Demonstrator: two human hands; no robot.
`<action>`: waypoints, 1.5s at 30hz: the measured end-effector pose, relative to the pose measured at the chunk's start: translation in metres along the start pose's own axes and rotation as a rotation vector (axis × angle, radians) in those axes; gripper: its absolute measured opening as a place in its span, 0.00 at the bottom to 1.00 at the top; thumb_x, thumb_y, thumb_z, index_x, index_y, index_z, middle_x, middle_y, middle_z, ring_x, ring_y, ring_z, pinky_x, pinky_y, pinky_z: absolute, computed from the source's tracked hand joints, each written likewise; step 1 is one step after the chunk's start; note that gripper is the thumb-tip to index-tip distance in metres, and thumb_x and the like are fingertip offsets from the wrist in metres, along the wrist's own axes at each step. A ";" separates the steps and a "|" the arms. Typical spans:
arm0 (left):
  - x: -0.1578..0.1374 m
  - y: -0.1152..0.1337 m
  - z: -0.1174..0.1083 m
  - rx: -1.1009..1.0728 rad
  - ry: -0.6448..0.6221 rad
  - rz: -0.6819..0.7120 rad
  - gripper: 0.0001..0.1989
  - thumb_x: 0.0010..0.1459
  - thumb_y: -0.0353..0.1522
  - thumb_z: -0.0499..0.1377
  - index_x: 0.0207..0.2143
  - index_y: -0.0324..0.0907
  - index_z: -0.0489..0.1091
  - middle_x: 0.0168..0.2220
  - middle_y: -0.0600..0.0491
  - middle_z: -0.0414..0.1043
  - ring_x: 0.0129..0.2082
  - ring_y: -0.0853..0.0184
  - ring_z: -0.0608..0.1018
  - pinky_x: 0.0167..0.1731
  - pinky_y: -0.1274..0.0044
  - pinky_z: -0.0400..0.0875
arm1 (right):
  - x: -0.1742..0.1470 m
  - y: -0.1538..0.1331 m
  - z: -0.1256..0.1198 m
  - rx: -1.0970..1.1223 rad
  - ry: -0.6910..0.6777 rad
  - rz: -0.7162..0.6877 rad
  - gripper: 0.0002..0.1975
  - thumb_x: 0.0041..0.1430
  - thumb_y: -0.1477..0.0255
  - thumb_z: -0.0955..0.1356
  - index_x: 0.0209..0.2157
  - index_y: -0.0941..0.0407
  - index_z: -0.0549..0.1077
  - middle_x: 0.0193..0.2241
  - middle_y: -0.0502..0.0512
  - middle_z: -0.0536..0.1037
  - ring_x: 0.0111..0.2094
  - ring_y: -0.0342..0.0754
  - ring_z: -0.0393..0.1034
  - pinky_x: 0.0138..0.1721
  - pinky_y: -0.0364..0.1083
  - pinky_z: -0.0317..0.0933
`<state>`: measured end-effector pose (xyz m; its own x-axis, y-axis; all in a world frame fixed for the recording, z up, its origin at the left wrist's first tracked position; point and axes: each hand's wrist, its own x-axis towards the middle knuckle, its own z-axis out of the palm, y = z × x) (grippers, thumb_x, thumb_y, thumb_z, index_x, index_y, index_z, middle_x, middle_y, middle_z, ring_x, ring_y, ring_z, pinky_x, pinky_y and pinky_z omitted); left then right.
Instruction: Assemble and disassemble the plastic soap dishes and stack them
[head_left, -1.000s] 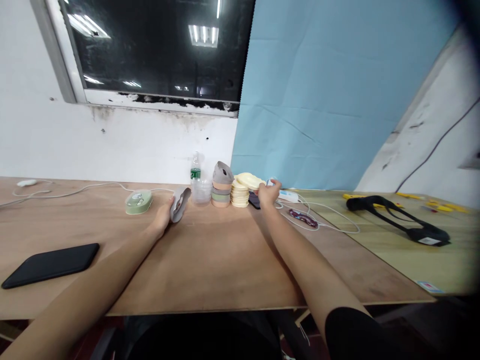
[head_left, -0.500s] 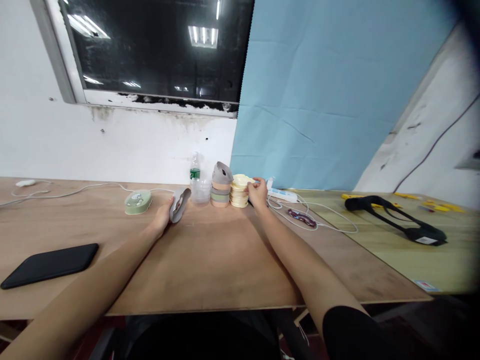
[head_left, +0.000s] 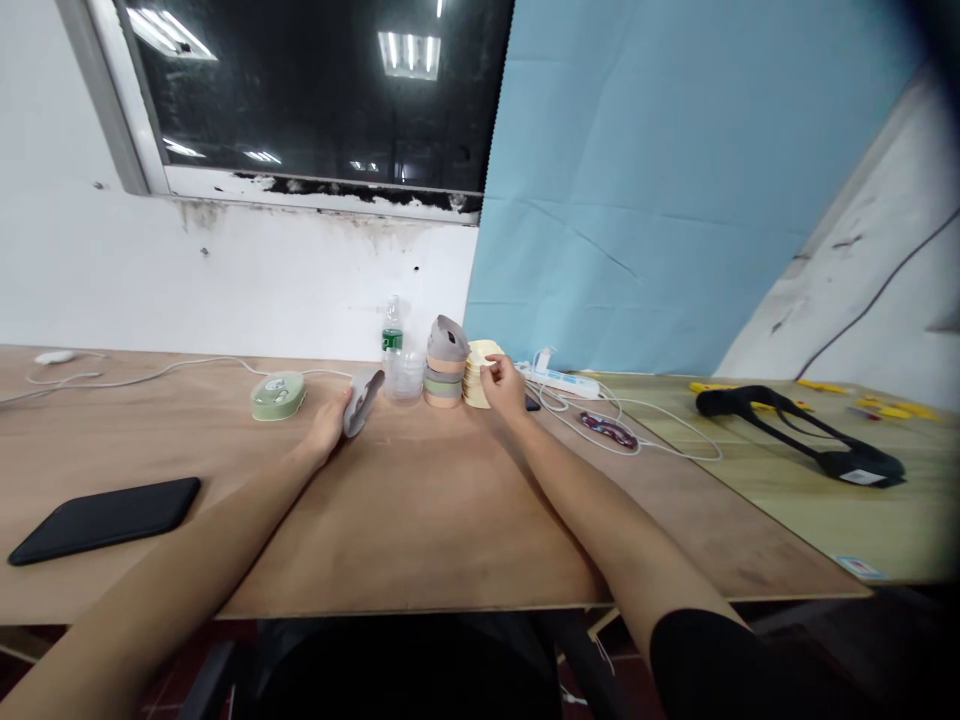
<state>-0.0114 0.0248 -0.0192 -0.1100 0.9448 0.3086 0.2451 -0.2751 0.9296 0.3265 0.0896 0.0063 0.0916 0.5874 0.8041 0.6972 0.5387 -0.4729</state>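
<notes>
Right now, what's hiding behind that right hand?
Part of the pale yellow stack is behind the right hand, and a dark flat thing peeks out past it. The stack's covered right side and the dark thing's other end can't be seen.

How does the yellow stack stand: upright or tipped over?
Upright: the yellow stack rises from the table, its layers one above another.

A dark window [head_left: 322, 105] (bright lamp reflections [head_left: 409, 55] in it) adjoins a blue sheet [head_left: 622, 180] above the wooden table [head_left: 420, 530].
</notes>
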 end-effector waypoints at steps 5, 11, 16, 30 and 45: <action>-0.014 0.007 0.001 0.379 -0.171 0.228 0.28 0.52 0.53 0.55 0.44 0.41 0.73 0.45 0.47 0.75 0.46 0.55 0.75 0.47 0.67 0.69 | -0.041 -0.043 0.021 -0.040 -0.382 -0.395 0.25 0.55 0.63 0.67 0.53 0.58 0.65 0.39 0.57 0.76 0.36 0.49 0.71 0.38 0.46 0.63; -0.024 0.014 0.003 0.550 -0.354 0.401 0.30 0.56 0.52 0.53 0.52 0.42 0.69 0.52 0.47 0.72 0.50 0.56 0.74 0.51 0.66 0.67 | -0.059 -0.073 0.038 -0.005 -0.528 -0.544 0.17 0.56 0.70 0.65 0.48 0.57 0.70 0.42 0.59 0.75 0.43 0.50 0.69 0.43 0.46 0.61; -0.013 0.013 -0.007 0.711 -0.083 0.455 0.27 0.61 0.50 0.48 0.52 0.43 0.68 0.58 0.45 0.65 0.59 0.55 0.65 0.58 0.61 0.57 | -0.050 -0.050 0.036 -0.065 -0.375 -0.097 0.16 0.60 0.58 0.63 0.36 0.56 0.74 0.24 0.51 0.75 0.26 0.46 0.66 0.28 0.43 0.55; 0.027 -0.031 -0.099 0.980 0.375 -0.114 0.37 0.48 0.53 0.60 0.56 0.45 0.62 0.64 0.37 0.48 0.62 0.39 0.55 0.56 0.49 0.48 | -0.043 -0.026 0.023 -0.301 -0.261 -0.142 0.16 0.60 0.63 0.61 0.40 0.53 0.77 0.27 0.52 0.80 0.31 0.47 0.73 0.32 0.42 0.56; 0.034 -0.037 -0.087 0.963 0.205 0.071 0.32 0.48 0.48 0.61 0.52 0.40 0.68 0.55 0.38 0.62 0.51 0.47 0.70 0.52 0.60 0.62 | -0.046 -0.045 0.024 -0.384 -0.520 -0.510 0.18 0.64 0.61 0.60 0.38 0.55 0.77 0.35 0.55 0.81 0.36 0.47 0.74 0.31 0.43 0.54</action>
<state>-0.1081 0.0520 -0.0255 -0.2076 0.8574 0.4709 0.9271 0.0189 0.3744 0.2736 0.0523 -0.0182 -0.5774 0.5823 0.5723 0.7674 0.6264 0.1369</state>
